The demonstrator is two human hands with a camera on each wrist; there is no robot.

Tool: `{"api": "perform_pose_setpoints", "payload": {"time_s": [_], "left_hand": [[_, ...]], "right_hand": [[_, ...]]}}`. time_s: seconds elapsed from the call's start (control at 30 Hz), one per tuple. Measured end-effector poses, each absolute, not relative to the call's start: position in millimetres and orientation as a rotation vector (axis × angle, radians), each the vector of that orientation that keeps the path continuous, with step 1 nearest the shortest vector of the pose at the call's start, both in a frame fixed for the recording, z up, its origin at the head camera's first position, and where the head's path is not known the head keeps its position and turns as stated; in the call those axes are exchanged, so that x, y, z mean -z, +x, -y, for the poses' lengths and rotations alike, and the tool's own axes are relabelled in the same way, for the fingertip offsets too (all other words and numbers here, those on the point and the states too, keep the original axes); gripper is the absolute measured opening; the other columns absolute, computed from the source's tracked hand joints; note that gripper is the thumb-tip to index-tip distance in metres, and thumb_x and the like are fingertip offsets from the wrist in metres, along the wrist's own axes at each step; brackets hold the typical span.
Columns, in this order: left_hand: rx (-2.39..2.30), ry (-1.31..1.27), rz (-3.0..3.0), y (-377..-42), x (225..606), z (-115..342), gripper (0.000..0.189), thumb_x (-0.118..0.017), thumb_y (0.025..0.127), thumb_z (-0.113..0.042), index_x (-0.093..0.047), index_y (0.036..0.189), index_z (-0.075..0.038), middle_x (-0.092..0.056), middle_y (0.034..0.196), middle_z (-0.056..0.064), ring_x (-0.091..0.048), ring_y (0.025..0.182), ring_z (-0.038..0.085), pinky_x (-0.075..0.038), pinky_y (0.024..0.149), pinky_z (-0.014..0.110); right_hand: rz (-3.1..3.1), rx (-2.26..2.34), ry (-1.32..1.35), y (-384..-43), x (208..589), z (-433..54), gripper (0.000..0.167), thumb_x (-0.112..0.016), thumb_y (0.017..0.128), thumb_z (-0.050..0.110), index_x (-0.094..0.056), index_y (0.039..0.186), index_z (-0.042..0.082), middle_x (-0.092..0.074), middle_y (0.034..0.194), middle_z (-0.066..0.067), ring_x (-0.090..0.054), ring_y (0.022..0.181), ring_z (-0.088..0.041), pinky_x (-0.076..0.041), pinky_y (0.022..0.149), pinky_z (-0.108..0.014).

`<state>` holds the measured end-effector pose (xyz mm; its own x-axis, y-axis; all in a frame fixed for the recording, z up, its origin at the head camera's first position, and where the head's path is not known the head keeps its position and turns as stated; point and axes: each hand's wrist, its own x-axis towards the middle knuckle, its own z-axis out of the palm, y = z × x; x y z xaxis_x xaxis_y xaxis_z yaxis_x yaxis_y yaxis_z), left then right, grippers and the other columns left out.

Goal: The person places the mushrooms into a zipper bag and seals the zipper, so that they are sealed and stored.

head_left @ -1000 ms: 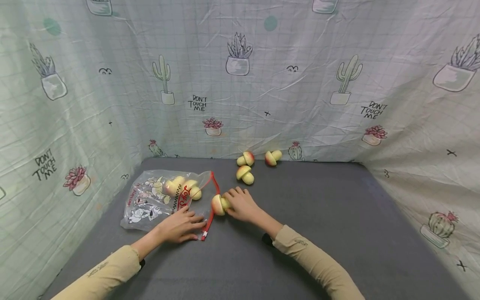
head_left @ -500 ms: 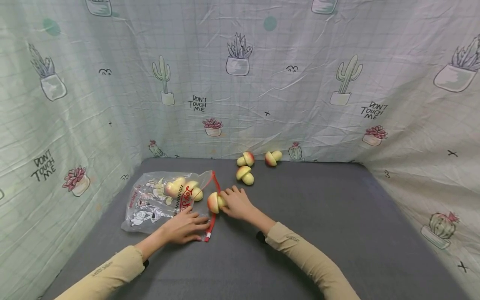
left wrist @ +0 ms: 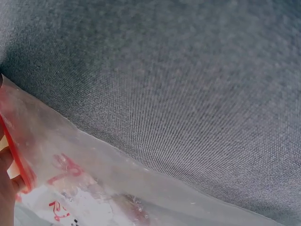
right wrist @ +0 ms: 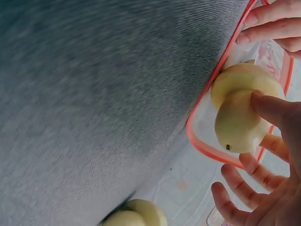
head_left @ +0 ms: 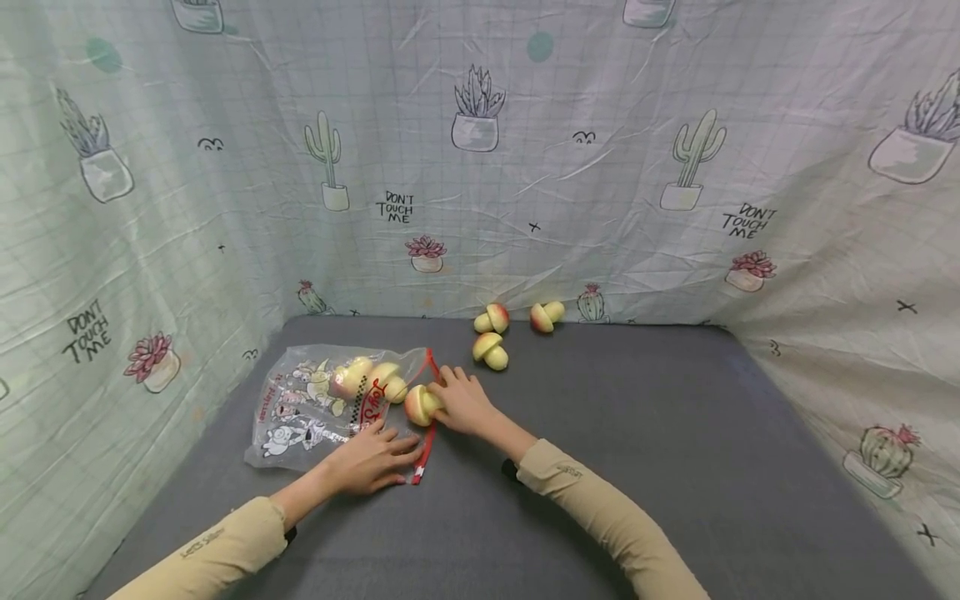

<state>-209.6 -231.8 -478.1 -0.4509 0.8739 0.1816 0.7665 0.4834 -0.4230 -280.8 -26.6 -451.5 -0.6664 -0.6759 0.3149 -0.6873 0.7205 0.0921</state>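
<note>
In the head view, a clear plastic zip bag (head_left: 272, 448) with a red edge and cartoon print lies flat at left. Several yellow toy mushrooms (head_left: 392, 387) show through its plastic. My left hand (head_left: 369, 460) rests on the bag beside its mouth, fingers extended. With thumb and fingers, my right hand (head_left: 468, 406) pinches a yellow-and-red toy mushroom (head_left: 417, 405) by its stem. The right wrist view shows this mushroom (right wrist: 240, 123) cap first at the open red-edged mouth (right wrist: 194, 125). There the left fingers (right wrist: 273, 30) touch the bag's edge.
Farther back on the grey tabletop (head_left: 637, 433) lie three loose mushrooms: one nearer (head_left: 491, 351), one behind it (head_left: 492, 318), one to the right (head_left: 547, 316). A cactus-print curtain (head_left: 525, 183) encloses the back and sides.
My right hand has moved left, carrying the mushroom from the red edge into the bag's mouth. The left hand and the bag have shifted slightly.
</note>
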Motion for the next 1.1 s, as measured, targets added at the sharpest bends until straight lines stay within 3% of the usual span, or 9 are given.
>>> {"api": "perform_pose_setpoints", "payload": {"time_s": [0.4,0.67,0.87,1.1], "left_hand": [[-0.415,-1.371,2.396,-208.1,476.3,229.8,0.046,-0.052,0.084,-0.045,-0.055,0.123,-0.021,-0.058,0.12,0.001,-0.055,0.093,0.021,-0.041,0.087,0.05],[-0.429,-1.377,2.406,-208.2,476.6,229.8,0.046,-0.051,0.084,-0.045,-0.054,0.123,-0.021,-0.058,0.121,0.001,-0.056,0.096,0.021,-0.039,0.089,0.052],[-0.421,-1.368,2.42,-208.0,476.1,229.4,0.046,-0.051,0.085,-0.046,-0.054,0.124,-0.022,-0.057,0.122,0.0,-0.056,0.096,0.02,-0.039,0.091,0.053],[-0.433,-1.366,2.409,-208.5,476.1,229.6,0.047,-0.051,0.085,-0.045,-0.053,0.124,-0.022,-0.057,0.121,0.001,-0.056,0.097,0.022,-0.041,0.088,0.053]], "right_hand": [[2.566,0.076,1.078,-279.8,455.2,40.9,0.038,-0.054,0.083,0.046,-0.057,0.114,0.025,-0.056,0.096,0.004,-0.048,0.085,-0.016,-0.038,0.064,-0.03],[2.592,0.148,1.078,-275.5,457.8,43.5,0.037,-0.049,0.086,0.046,-0.052,0.111,0.018,-0.064,0.099,0.003,-0.053,0.089,-0.017,-0.042,0.067,-0.032],[2.487,0.174,1.177,-273.3,455.4,34.4,0.033,-0.051,0.087,0.04,-0.058,0.111,0.017,-0.054,0.102,0.0,-0.05,0.089,-0.015,-0.044,0.067,-0.028],[2.445,0.137,1.365,-270.7,453.5,16.9,0.033,-0.054,0.086,0.029,-0.054,0.117,0.018,-0.058,0.113,0.002,-0.05,0.097,-0.016,-0.044,0.069,-0.03]]}}
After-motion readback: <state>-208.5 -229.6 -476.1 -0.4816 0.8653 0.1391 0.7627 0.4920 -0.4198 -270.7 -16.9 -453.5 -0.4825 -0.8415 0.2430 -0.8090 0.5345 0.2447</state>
